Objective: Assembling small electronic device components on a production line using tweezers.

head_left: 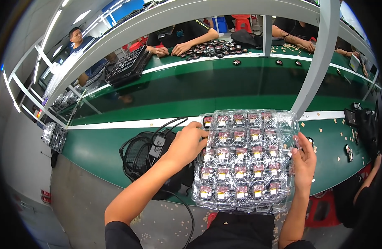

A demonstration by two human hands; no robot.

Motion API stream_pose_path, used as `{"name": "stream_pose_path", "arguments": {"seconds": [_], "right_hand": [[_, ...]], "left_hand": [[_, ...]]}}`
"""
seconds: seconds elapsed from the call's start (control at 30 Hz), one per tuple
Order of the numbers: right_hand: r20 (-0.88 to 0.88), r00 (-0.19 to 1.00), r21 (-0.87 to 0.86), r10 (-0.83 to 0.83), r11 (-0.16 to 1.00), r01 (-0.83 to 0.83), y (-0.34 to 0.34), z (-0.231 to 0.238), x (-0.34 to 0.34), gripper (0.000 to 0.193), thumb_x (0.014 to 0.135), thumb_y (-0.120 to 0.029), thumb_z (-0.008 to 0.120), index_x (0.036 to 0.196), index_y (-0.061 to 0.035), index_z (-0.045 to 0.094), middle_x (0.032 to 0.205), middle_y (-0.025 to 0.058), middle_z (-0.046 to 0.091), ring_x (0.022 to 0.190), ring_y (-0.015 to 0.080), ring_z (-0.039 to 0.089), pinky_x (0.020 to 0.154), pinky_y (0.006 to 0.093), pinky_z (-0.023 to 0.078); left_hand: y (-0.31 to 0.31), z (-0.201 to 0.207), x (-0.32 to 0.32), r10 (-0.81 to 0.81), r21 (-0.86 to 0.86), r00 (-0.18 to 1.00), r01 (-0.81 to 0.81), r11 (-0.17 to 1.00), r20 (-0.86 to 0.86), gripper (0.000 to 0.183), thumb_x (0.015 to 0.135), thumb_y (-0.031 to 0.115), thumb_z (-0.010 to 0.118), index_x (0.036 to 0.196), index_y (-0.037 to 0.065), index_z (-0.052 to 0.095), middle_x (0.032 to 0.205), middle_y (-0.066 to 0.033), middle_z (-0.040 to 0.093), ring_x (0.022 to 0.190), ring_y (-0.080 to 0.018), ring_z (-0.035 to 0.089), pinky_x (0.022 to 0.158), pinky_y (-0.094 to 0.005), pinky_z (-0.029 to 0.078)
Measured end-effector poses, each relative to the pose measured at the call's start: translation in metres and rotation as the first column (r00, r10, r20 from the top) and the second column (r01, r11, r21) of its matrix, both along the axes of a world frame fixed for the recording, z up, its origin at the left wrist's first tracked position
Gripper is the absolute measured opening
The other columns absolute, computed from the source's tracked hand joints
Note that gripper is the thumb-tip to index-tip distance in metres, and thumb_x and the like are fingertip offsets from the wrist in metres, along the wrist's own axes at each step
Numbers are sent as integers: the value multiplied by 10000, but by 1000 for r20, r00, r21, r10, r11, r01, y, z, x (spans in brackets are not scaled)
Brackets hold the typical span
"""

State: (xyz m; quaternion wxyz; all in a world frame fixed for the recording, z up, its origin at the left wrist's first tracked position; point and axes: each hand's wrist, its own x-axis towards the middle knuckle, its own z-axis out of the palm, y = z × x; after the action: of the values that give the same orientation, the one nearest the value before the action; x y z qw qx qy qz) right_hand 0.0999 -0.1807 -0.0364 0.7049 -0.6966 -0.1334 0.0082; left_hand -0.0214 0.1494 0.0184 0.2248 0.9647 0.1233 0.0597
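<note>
A clear plastic blister tray (240, 162) is in front of me at the bench's near edge. Under its clear surface, rows of small dark and reddish parts with white and yellow patches show through. Its edges look layered, as if more than one tray is stacked, but I cannot tell how many. My left hand (189, 143) grips the upper left edge, fingers partly hidden by the plastic. On the right edge, my right hand (304, 159) pinches the rim between thumb and fingers. A small black part (207, 121) shows at the upper left corner.
A black mesh bag-like item (137, 155) with a cable and grey box (157, 145) lies left of the tray. Small black parts (348, 152) and tan bits lie right. A grey frame post (319, 62) rises beyond. Across the green belt (178, 85), people sit by piled parts (213, 48).
</note>
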Motion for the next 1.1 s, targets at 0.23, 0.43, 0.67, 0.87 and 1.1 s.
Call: {"name": "stream_pose_path", "arguments": {"seconds": [0.23, 0.43, 0.67, 0.87, 1.1], "right_hand": [[-38, 999, 26, 25, 999, -24, 1, 0, -1, 523, 967, -43, 652, 1452, 57, 482, 1294, 133, 631, 610, -8, 443, 504, 175, 342], [40, 999, -38, -12, 999, 14, 9, -9, 4, 498, 927, 7, 651, 1410, 55, 540, 1253, 112, 644, 739, 16, 451, 654, 201, 418], [277, 958, -459, 71, 886, 67, 29, 0, 8, 538, 911, -172, 716, 1391, 15, 562, 1453, 215, 528, 1339, 345, 493, 1099, 419, 408], [185, 974, -400, 129, 915, -45, -5, 16, -26, 563, 902, -166, 722, 1397, 37, 547, 1469, 211, 518, 1370, 349, 480, 1126, 423, 384], [413, 911, -471, -14, 852, 227, -100, -20, -48, 374, 805, 61, 619, 1174, 51, 671, 1251, 197, 660, 1142, 369, 631, 1012, 423, 477]], "left_hand": [[3, -3, -2, -32, 14, 999, 32, 999, 26, 237, 896, 101, 682, 1103, 11, 753, 1262, -228, 640, 1075, -420, 657, 952, -434, 527], [9, -3, -18, 158, -266, 987, -147, 953, 21, 459, 1028, 129, 573, 1444, -37, 473, 1207, -229, 681, 1028, -216, 693, 920, -330, 514], [-14, -8, -37, 94, -303, 976, -151, 941, -194, 656, 1018, 124, 585, 1551, -77, 258, 1363, -261, 608, 1119, -274, 695, 911, -359, 548], [-28, 0, -52, 97, -44, 995, -98, 994, -35, 684, 1006, 144, 609, 1533, -114, 258, 1359, -318, 581, 1165, -390, 662, 958, -410, 524], [-72, 50, -118, 310, -251, 796, -204, 946, 520, 520, 966, 47, 573, 1466, -26, 450, 1345, -218, 593, 1153, -309, 651, 950, -369, 532]]}}
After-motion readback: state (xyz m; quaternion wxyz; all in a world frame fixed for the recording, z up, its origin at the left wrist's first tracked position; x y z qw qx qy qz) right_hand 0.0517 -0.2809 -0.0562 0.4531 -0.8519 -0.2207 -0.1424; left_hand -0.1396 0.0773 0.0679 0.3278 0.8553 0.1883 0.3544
